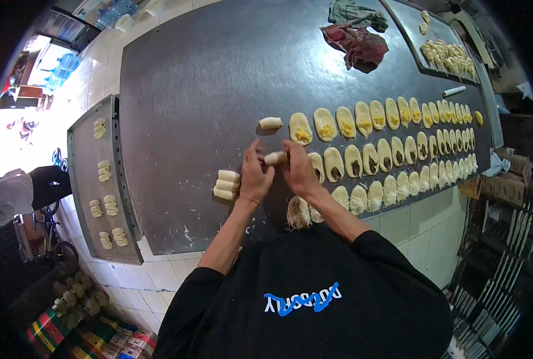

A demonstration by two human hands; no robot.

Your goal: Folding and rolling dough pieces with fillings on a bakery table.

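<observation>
A short rolled piece of dough lies level between my hands, low over the dark table. My left hand has its fingers bent round the left end, and my right hand pinches the right end. The fingertips partly hide both ends. Beside my left hand sits a small group of finished dough rolls. One more roll rests just beyond my hands. To the right run three rows of flat dough ovals: yellow-topped ovals, dark-filled ovals and ovals with pale shreds.
A metal tray with paired rolls stands off the table's left edge. At the far right is another tray of shaped dough. Crumpled cloths and a white rolling pin lie at the back. Pale shreds litter the near left surface.
</observation>
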